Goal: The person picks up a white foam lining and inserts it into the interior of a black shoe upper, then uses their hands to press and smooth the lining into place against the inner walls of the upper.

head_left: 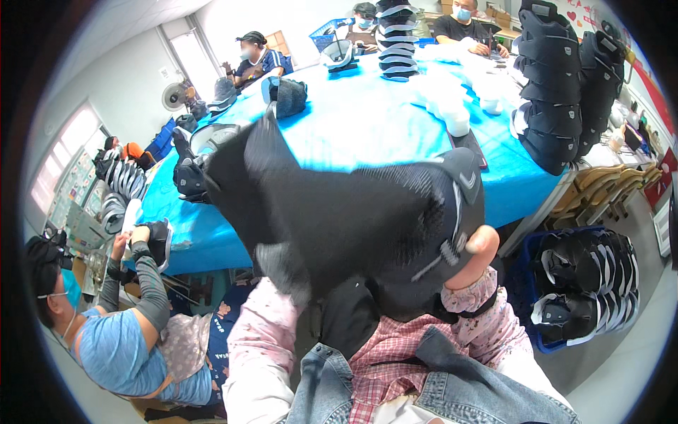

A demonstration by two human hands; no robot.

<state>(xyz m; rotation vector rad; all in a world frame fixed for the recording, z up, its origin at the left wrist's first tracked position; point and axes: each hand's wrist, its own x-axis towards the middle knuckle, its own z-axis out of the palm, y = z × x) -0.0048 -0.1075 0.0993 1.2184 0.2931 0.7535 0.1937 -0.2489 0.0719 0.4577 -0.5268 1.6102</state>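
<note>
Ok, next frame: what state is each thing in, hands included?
Right hand: gripping the black piece's edge, thumb showing
Left hand: hidden behind the black piece
Black piece: held up, its wide flap spread
Blue table cover: spread over the table
Tall black stack: standing upright on the table
Blue crate: loaded with black, pale-edged pieces
Fan: running or not, can't tell

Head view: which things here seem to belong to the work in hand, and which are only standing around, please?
Likely part of the work:
- black padded piece, in the right hand
- blue-covered table
- stack of black pieces, perhaps related

Apparently just around:
- fan
- wooden seats
</note>
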